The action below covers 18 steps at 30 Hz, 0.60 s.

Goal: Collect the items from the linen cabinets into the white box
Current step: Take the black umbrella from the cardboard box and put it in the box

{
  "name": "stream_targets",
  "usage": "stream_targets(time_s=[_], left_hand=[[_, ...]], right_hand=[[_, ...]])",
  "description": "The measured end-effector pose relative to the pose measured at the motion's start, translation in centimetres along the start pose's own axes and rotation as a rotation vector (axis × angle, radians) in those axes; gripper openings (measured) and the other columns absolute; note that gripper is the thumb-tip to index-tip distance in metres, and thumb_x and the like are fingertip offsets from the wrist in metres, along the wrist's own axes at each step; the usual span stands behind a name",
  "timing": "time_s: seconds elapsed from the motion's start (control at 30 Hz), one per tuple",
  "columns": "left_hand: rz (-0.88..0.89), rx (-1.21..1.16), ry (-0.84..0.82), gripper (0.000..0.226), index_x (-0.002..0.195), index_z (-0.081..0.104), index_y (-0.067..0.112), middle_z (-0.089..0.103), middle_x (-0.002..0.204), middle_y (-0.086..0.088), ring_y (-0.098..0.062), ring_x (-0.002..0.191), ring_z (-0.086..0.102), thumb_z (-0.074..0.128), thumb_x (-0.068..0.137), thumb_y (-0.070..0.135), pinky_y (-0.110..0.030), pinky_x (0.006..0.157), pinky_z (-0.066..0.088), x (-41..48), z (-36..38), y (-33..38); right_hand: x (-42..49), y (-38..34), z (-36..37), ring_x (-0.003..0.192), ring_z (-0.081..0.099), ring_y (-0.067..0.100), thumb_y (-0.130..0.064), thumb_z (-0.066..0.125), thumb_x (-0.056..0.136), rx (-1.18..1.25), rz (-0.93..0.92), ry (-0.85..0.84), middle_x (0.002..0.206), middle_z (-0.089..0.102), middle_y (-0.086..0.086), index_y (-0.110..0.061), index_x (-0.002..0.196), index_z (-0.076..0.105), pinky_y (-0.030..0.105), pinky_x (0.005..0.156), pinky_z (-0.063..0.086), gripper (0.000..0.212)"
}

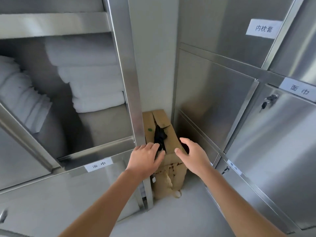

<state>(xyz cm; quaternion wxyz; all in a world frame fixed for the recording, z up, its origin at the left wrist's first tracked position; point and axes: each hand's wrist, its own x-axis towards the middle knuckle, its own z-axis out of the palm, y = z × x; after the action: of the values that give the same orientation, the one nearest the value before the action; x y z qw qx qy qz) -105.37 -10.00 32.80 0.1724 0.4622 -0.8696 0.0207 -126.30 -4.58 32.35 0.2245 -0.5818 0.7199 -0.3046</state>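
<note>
Down in the corner between steel cabinets (213,93), our left hand (145,157) lies open on the cardboard box (171,129) touching the black cloth (159,135), right hand (190,155) open just beside it.

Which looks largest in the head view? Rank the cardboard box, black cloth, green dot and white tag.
1. cardboard box
2. black cloth
3. green dot and white tag: both tiny and about alike, so not ranked.

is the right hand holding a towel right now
No, the right hand is open beside the cardboard box, holding nothing, while the folded white towels sit in the open cabinet.
</note>
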Motion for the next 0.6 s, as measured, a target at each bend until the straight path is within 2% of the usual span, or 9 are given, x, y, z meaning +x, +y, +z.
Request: stream_targets(time_s=[0.13,0.33,0.47,0.6], left_hand=[[-0.043,-0.046,-0.007,0.047,0.115,0.058,0.027,0.065,0.105,0.01,-0.015,0.087,0.063,0.025,0.097,0.055,-0.03,0.08,0.046,0.7,1.4,0.4],[-0.072,-0.075,-0.085,0.05,0.114,0.059,0.025,0.065,0.105,0.009,-0.013,0.09,0.062,0.023,0.096,0.055,-0.03,0.08,0.047,4.0,5.3,2.1],[-0.207,-0.084,-0.129,0.049,0.121,0.058,0.024,0.065,0.108,0.009,-0.013,0.092,0.062,0.027,0.097,0.053,-0.034,0.084,0.048,7.1,9.4,2.1],[-0.365,-0.062,-0.174,0.047,0.12,0.058,0.023,0.066,0.105,0.008,-0.014,0.088,0.061,0.029,0.097,0.051,-0.033,0.08,0.048,10.0,12.0,2.6]], right_hand=[[1.6,1.5,0.1,0.142,0.043,0.015,-0.055,0.054,0.096,0.001,0.03,-0.023,0.154,0.048,-0.008,-0.033,0.152,0.041,0.042,0.11,0.043,0.061],[8.0,4.3,0.5,0.141,0.044,0.016,-0.054,0.056,0.097,-0.014,0.008,-0.119,0.152,0.049,-0.008,-0.033,0.152,0.04,0.04,0.109,0.044,0.062],[14.4,8.0,1.3,0.142,0.044,0.016,-0.053,0.056,0.097,-0.026,-0.033,-0.222,0.152,0.049,-0.006,-0.03,0.153,0.041,0.04,0.111,0.042,0.062],[19.9,10.9,2.7,0.14,0.047,0.017,-0.052,0.059,0.096,-0.046,-0.091,-0.372,0.151,0.051,-0.005,-0.027,0.152,0.042,0.04,0.111,0.044,0.064]])
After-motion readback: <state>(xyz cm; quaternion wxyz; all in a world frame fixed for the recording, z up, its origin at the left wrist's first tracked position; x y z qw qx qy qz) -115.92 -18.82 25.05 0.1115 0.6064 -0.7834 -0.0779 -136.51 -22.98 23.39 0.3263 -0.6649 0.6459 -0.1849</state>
